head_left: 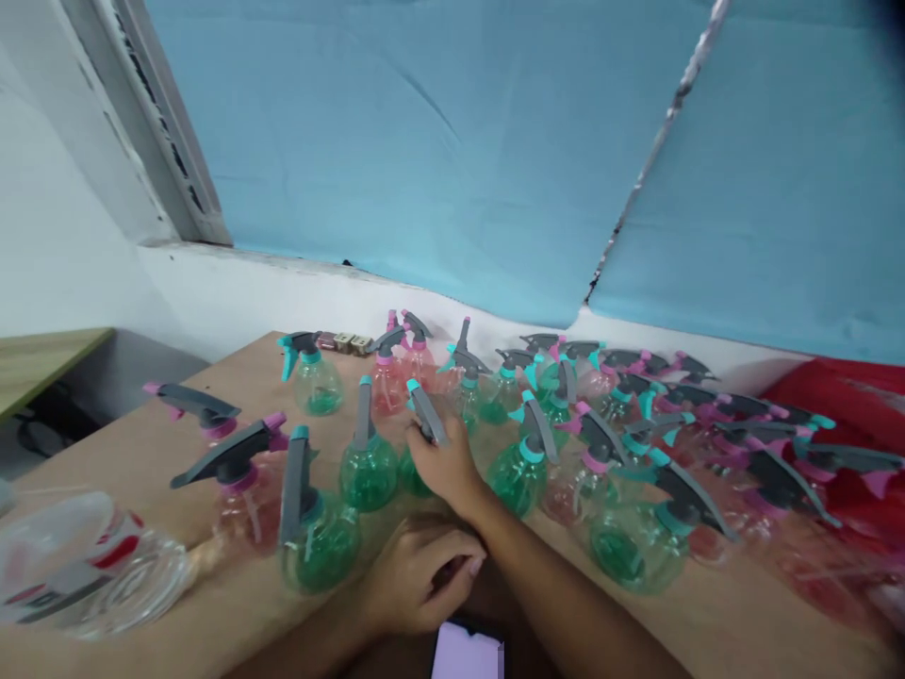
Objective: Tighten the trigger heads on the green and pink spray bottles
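My right hand (pixel 447 464) is closed around the grey trigger head of a spray bottle (pixel 426 415) with a teal nozzle. Part of its green body shows below my fingers. Close under my right wrist, my left hand (pixel 428 577) is loosely curled, with nothing visible in it. Left of the held bottle stands a green spray bottle (pixel 368 471); nearer me is another green spray bottle (pixel 321 547). To the right of my wrist is a green spray bottle (pixel 519 471) with a teal collar.
Several more pink and green spray bottles (pixel 600 453) crowd the table's right half. Pink spray bottles (pixel 247 500) stand at left, beside a large clear plastic jug (pixel 91 566). Small boxes (pixel 344 343) lie at the back wall. A phone (pixel 467 651) shows below my hands. Red material (pixel 841 396) is at right.
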